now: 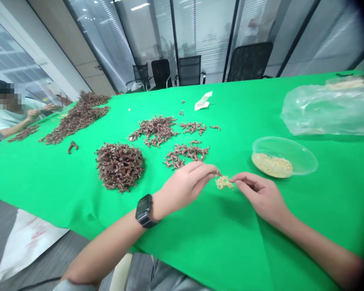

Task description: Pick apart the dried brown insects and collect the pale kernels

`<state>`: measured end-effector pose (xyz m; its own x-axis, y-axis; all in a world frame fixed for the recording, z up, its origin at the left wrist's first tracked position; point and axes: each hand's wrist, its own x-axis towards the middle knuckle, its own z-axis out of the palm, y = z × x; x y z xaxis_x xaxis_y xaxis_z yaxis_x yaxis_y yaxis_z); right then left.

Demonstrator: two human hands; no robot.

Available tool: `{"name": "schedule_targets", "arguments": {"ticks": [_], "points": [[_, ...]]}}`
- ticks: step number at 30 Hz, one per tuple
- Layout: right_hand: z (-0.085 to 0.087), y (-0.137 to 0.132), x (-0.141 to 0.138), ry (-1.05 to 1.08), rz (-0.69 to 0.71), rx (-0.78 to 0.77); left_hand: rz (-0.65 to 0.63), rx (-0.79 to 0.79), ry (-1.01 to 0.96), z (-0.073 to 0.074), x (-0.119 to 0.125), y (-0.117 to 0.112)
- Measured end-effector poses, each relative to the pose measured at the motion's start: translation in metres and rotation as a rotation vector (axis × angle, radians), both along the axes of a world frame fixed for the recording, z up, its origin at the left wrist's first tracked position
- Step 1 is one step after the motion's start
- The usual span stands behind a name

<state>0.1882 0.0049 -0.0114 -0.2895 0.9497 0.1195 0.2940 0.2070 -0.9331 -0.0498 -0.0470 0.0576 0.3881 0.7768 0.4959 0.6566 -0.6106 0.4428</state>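
Observation:
My left hand (pixel 189 180), with a dark watch on its wrist, is closed in a pinch on a small brown, twig-like dried piece (pixel 219 173). Just below that piece lies a little heap of pale yellow bits (pixel 224 182) on the green cloth. My right hand (pixel 261 194) reaches the heap's right side, its thumb and forefinger pressed together; whatever they hold is too small to make out. Beyond the left hand are loose brown dried pieces (pixel 186 154). A transparent plastic bowl (pixel 303 161) with pale yellow bits inside stands behind the right hand.
A dense brown heap (pixel 119 166) sits left of my hands, with another pile (pixel 156 129) behind it. Crumpled white paper (pixel 203 101) and a plastic bag (pixel 327 111) lie farther back. At the far left, a person (pixel 12 111) handles something beside a large brown pile (pixel 75 119).

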Motion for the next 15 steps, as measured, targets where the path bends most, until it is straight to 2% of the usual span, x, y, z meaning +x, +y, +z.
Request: {"name": "schedule_targets", "arguments": {"ticks": [2,4,8,10,13,15], "points": [[-0.004,0.001,0.002,-0.018,-0.014,-0.009,0.025,0.038,0.075,0.018,-0.017,-0.006],[-0.008,0.002,0.004,-0.048,-0.026,-0.015,0.139,0.114,0.125,0.04,-0.041,-0.012],[-0.012,0.001,0.008,-0.117,-0.021,0.006,0.497,0.241,0.221,0.09,-0.112,-0.016],[-0.013,-0.001,0.01,-0.17,0.01,0.027,0.694,0.229,0.313,0.108,-0.154,-0.014],[-0.015,-0.003,0.012,-0.251,0.047,0.059,0.922,0.063,0.388,0.122,-0.215,-0.008],[-0.018,-0.002,0.014,-0.27,0.033,0.074,0.987,-0.073,0.398,0.122,-0.249,-0.002]]}}
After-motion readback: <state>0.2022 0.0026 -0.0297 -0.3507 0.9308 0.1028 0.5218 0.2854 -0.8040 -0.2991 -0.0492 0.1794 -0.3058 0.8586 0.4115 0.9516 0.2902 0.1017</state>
